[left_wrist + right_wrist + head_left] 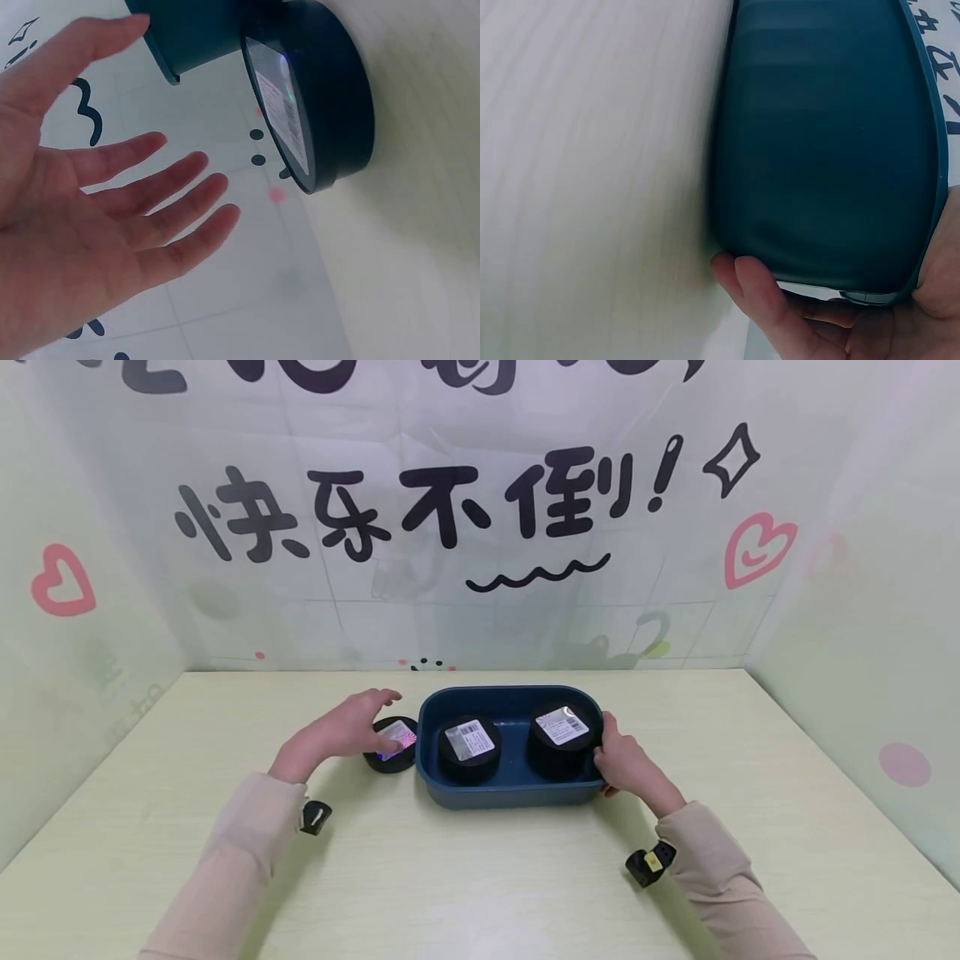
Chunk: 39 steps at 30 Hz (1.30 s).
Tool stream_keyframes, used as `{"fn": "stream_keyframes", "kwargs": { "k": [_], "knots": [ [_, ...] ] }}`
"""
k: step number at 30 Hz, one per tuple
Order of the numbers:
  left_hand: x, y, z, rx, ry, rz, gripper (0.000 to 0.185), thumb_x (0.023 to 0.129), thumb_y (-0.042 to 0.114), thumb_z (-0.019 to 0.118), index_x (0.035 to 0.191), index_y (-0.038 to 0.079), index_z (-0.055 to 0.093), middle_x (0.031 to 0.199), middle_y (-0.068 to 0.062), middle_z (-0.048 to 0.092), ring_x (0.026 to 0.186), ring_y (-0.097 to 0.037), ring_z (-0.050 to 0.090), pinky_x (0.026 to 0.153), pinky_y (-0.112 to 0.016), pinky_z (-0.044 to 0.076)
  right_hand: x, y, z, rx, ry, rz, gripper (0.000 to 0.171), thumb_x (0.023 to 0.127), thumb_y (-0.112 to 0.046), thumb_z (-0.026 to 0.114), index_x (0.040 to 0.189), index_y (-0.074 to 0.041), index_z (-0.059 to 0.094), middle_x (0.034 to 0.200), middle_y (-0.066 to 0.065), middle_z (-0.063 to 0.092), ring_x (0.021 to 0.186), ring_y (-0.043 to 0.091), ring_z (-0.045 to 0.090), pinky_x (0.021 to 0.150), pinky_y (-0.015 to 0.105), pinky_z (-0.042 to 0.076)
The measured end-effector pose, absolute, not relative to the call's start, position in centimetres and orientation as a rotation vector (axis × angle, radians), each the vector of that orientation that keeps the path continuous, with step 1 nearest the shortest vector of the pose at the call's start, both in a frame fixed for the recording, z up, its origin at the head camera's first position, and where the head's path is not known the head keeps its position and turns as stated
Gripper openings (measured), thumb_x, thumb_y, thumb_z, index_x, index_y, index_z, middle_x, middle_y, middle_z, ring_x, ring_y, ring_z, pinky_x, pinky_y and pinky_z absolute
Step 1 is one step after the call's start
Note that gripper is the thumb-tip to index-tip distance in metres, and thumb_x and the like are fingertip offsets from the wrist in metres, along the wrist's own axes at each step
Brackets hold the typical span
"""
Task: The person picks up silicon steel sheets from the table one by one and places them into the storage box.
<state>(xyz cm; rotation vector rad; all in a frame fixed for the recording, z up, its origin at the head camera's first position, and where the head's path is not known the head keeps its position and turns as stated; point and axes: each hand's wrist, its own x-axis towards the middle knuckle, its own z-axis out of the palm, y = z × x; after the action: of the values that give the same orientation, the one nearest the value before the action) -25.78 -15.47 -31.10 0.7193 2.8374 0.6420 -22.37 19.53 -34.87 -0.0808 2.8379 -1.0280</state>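
A dark blue rectangular bin [480,797] with rounded corners sits on the table. Inside it are two round black lidded tubs, one on the left [469,748] and one on the right [558,739], each with a silvery label on top. A third black tub [389,745] [345,105] stands just outside the bin's left end. Over that tub is my left hand [351,727] [112,217], its fingers spread and apart from it in the left wrist view. My right hand [626,760] [802,322] grips the bin's right end, fingers curled around its outer side.
The pale wood-grain table [480,885] extends around the bin. Behind stands a white backdrop [420,627] with black lettering, and pale panels rise at both sides. A small black device [315,817] is strapped at the left wrist, another [649,862] at the right.
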Motion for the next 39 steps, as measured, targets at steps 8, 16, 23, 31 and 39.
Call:
{"fn": "stream_keyframes", "kwargs": {
  "k": [8, 16, 23, 31, 39],
  "knots": [
    [-25.7, -15.3, -32.1, 0.588, 2.776, 0.556, 0.083, 0.071, 0.024, 0.073, 0.130, -0.013, 0.029, 0.125, -0.031, 0.039, 0.109, -0.038, 0.041, 0.092, -0.049, 0.033, -22.4, 19.6, -34.9, -0.086, 2.836, -1.020, 0.044, 0.086, 0.002, 0.032, 0.126, 0.001, 0.017, 0.080, 0.044, 0.048, 0.039, 0.023, 0.056, 0.040, 0.033, 0.047],
    [-25.9, -15.0, -33.2, 0.519, 2.749, 0.511, 0.091, 0.068, 0.026, 0.075, 0.133, -0.013, 0.024, 0.123, -0.030, 0.038, 0.106, -0.038, 0.040, 0.090, -0.050, 0.035, -22.5, 19.6, -34.8, -0.079, 2.817, -1.027, 0.045, 0.086, 0.002, 0.032, 0.128, 0.001, 0.015, 0.083, 0.045, 0.047, 0.041, 0.024, 0.056, 0.041, 0.033, 0.047],
    [-26.1, -14.5, -33.8, 0.467, 2.737, 0.442, 0.091, 0.067, 0.026, 0.076, 0.132, -0.012, 0.025, 0.120, -0.031, 0.039, 0.101, -0.037, 0.042, 0.088, -0.050, 0.037, -22.5, 19.6, -34.9, -0.081, 2.826, -1.029, 0.045, 0.085, 0.002, 0.032, 0.127, 0.002, 0.016, 0.082, 0.045, 0.046, 0.040, 0.024, 0.056, 0.040, 0.033, 0.047],
    [-26.8, -14.1, -34.4, 0.466, 2.788, 0.378, 0.077, 0.067, 0.029, 0.076, 0.118, -0.012, 0.037, 0.100, -0.023, 0.046, 0.090, -0.033, 0.045, 0.079, -0.045, 0.041, -22.5, 19.6, -35.0, -0.085, 2.839, -1.022, 0.045, 0.085, 0.002, 0.033, 0.127, 0.002, 0.016, 0.080, 0.045, 0.047, 0.040, 0.025, 0.057, 0.040, 0.033, 0.047],
    [-27.1, -13.5, -34.5, 0.418, 2.800, 0.336, 0.080, 0.066, 0.031, 0.076, 0.119, -0.014, 0.036, 0.102, -0.025, 0.046, 0.094, -0.037, 0.043, 0.081, -0.046, 0.039, -22.4, 19.6, -34.9, -0.082, 2.834, -1.032, 0.044, 0.085, 0.002, 0.032, 0.126, 0.002, 0.016, 0.080, 0.044, 0.046, 0.040, 0.024, 0.057, 0.040, 0.033, 0.047]
  ]
}}
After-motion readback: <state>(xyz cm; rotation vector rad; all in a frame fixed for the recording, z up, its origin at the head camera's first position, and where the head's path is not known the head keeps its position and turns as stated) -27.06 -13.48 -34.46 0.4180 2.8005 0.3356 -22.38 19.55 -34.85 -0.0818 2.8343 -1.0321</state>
